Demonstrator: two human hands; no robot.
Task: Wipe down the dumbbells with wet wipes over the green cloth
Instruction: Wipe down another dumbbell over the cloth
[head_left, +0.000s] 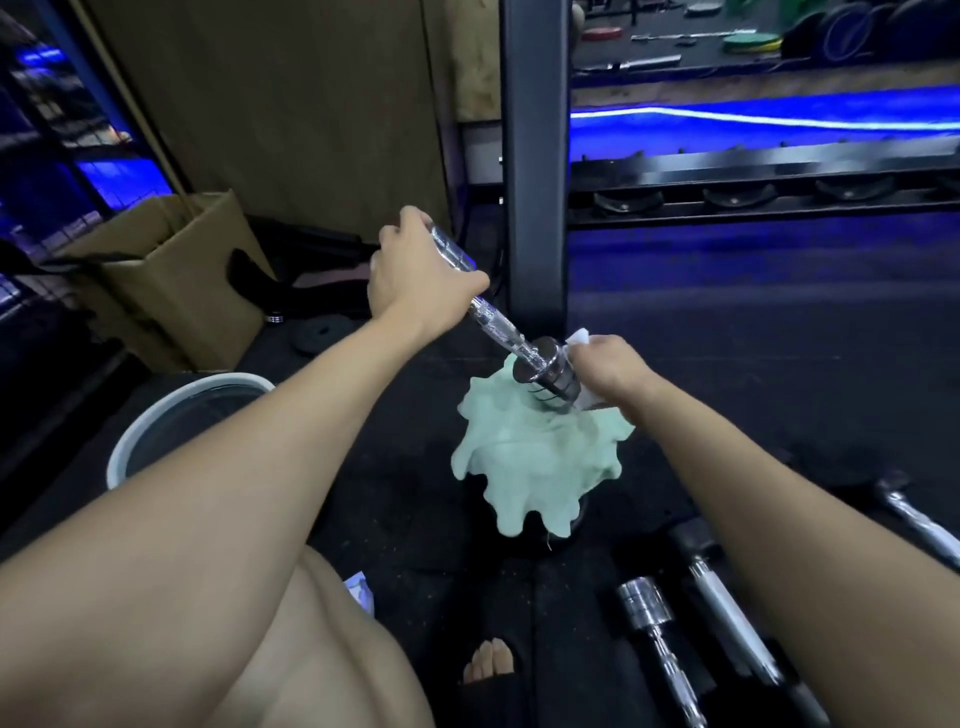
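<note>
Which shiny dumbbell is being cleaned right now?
The chrome dumbbell held up over the green cloth. The left hand grips it and the right hand wipes its lower end. The other dumbbells lie on the floor.

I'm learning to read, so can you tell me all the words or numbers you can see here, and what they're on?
No text here can be read.
cardboard box: no print shows.
chrome dumbbell held by the left hand: no numbers visible.
wet wipe in the right hand: blank.
small packet on the floor: a blurred pattern, too blurred to read.
</note>
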